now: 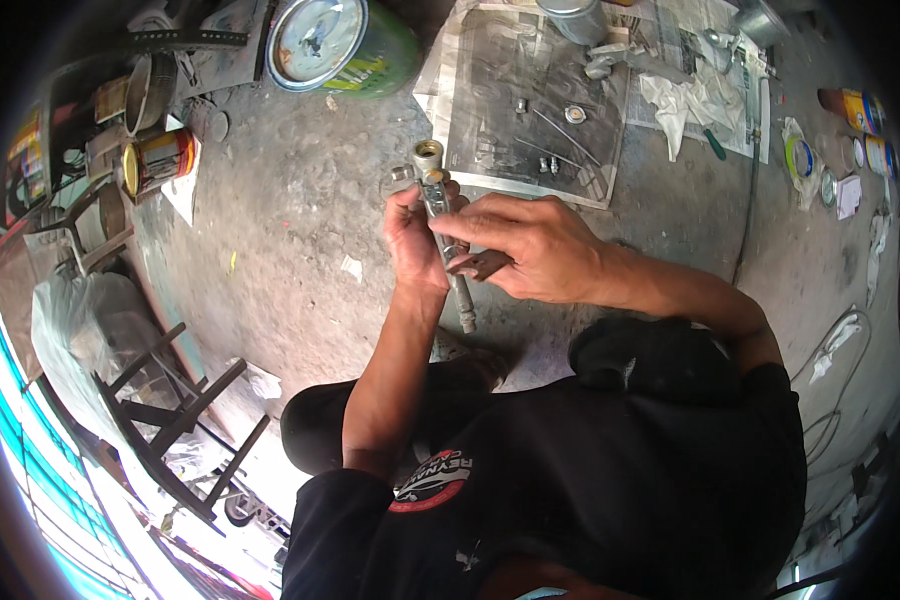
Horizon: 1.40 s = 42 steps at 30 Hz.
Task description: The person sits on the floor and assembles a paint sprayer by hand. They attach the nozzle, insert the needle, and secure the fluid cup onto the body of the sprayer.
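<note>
A metal paint spray gun [437, 198] is held up before me, over the bare concrete floor. Its brass-coloured round opening faces up at the far end, and its threaded handle end points back toward me. My left hand [417, 248] is wrapped around the body from the left, thumb along its side. From the right, my right hand [548, 250] reaches across with the index fingertip on the gun's body. Its other fingers are bent in against the handle. The fingers partly cover the middle of the gun.
Stained newspaper [490, 100] lies ahead, with thin rods [567, 137], a small round cap [575, 115] and small fittings. A white rag [705, 100] lies farther right. A green paint bucket [378, 55] stands far left; a dark metal frame [185, 420] stands near left.
</note>
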Motion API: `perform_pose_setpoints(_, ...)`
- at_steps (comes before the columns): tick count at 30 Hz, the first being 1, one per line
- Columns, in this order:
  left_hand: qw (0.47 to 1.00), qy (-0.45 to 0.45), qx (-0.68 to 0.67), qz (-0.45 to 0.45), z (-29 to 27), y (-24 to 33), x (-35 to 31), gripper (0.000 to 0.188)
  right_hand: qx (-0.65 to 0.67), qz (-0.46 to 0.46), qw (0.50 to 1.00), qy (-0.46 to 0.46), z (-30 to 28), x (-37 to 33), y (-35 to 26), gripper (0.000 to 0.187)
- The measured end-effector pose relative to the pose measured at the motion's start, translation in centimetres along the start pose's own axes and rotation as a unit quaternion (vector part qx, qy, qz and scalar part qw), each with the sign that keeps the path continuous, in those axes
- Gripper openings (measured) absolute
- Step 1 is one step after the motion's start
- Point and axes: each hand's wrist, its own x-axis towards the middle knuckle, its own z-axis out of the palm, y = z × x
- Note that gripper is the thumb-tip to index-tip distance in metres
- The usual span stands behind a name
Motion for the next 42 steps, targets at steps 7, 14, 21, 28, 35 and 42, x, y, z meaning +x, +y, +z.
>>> perform_pose_setpoints(7,0.999,-0.008,0.04,0.01,2.4,0.1,-0.8,0.033,-0.045,0.026,0.998,-0.034,0.0,-0.4,0.3,0.062)
perform_pose_setpoints(14,0.997,-0.049,-0.02,-0.059,1.4,0.2,-0.8,0.04,-0.041,0.0,0.999,0.005,0.0,-0.4,0.0,0.059)
perform_pose_setpoints(21,0.991,-0.082,-0.072,-0.079,-0.3,-0.5,-0.3,0.049,-0.044,-0.002,0.999,-0.028,0.5,-0.6,0.3,0.054)
perform_pose_setpoints(28,0.988,-0.122,-0.07,-0.07,-2.6,-1.1,0.5,0.047,-0.04,-0.001,0.999,-0.036,0.5,-0.7,0.1,0.056)
perform_pose_setpoints(35,0.991,-0.095,-0.056,-0.069,-1.1,-1.1,-0.3,0.045,-0.039,0.001,0.999,0.0,0.8,-0.9,-0.1,0.056)
perform_pose_setpoints(42,0.984,-0.109,-0.076,-0.117,-2.2,-1.2,-0.4,0.043,-0.016,-0.034,0.996,0.083,0.1,-0.6,-0.1,0.05)
